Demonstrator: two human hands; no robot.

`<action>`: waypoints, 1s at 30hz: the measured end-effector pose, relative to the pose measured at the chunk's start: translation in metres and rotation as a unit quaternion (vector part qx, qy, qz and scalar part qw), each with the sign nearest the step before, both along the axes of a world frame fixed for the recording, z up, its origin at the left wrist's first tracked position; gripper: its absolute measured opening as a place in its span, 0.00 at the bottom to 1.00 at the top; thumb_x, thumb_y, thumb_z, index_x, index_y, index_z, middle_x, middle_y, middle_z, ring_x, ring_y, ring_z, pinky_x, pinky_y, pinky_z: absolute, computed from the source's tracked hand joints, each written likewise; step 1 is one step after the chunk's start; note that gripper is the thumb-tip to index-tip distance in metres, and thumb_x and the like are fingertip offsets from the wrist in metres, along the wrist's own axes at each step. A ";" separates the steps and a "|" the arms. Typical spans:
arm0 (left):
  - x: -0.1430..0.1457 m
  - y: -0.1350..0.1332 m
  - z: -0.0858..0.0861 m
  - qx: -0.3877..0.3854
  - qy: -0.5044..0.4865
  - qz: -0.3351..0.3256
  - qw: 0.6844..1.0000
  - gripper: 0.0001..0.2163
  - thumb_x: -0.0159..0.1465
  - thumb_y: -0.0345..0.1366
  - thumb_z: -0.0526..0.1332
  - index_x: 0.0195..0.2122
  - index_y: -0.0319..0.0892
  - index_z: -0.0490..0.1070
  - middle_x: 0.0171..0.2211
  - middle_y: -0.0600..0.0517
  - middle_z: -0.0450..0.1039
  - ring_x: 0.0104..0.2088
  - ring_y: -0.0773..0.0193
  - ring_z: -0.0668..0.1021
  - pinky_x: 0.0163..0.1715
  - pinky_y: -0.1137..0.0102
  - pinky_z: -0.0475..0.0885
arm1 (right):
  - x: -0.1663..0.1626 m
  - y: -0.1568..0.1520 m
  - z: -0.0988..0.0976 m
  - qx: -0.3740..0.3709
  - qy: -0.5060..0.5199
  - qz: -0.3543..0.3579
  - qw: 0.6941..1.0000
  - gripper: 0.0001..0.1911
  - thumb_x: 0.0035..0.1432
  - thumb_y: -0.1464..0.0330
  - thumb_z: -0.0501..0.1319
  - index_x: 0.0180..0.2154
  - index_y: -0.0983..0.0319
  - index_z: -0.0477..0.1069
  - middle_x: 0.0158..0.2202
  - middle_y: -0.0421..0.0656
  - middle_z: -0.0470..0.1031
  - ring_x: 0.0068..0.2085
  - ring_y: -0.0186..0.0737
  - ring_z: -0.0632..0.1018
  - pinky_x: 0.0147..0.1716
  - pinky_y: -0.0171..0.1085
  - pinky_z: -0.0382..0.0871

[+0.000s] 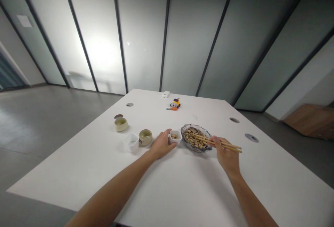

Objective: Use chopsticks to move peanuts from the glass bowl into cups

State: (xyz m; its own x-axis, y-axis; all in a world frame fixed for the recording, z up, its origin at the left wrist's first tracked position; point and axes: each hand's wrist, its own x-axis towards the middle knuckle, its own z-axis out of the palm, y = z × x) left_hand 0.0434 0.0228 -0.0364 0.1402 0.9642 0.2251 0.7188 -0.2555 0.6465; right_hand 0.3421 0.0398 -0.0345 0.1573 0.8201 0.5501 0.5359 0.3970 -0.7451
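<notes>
My left hand grips the side of a small white bowl, thumb and fingers around it. A few pale brown pieces, perhaps peanuts, lie inside that bowl. In my right hand is a pair of wooden chopsticks, their tips reaching down into a clear, wavy-rimmed glass bowl. Light peanuts in shells and darker seeds fill the glass bowl, which stands just right of the white one. Whether the chopstick tips pinch anything is too small to tell.
Left of my left hand stand a greenish cup, a white square bowl and another greenish cup. Farther back are a toy car, a toy carrot and a white box. Cable holes pierce the white table.
</notes>
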 end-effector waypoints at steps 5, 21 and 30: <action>0.000 -0.001 0.001 -0.009 0.001 0.004 1.000 0.30 0.65 0.42 0.68 0.66 0.41 0.63 0.56 0.40 0.76 0.57 0.46 0.77 0.58 0.57 0.71 | -0.004 -0.008 0.008 0.012 -0.007 -0.009 1.000 0.30 0.66 0.41 0.56 0.38 0.59 0.79 0.38 0.47 0.84 0.38 0.48 0.85 0.42 0.44 0.78; 0.000 0.001 -0.002 -0.004 0.001 0.001 1.000 0.29 0.64 0.43 0.68 0.65 0.43 0.64 0.55 0.42 0.76 0.56 0.47 0.77 0.57 0.59 0.71 | -0.034 -0.031 0.026 0.073 0.023 0.104 0.992 0.21 0.66 0.48 0.62 0.34 0.57 0.81 0.39 0.47 0.84 0.42 0.48 0.84 0.46 0.46 0.79; 0.000 -0.001 0.000 -0.003 0.004 -0.002 1.000 0.30 0.65 0.43 0.67 0.66 0.41 0.64 0.55 0.42 0.76 0.56 0.46 0.77 0.57 0.58 0.71 | -0.001 -0.016 0.026 0.070 0.005 -0.031 0.997 0.28 0.66 0.42 0.57 0.35 0.59 0.79 0.35 0.47 0.83 0.38 0.48 0.83 0.41 0.44 0.76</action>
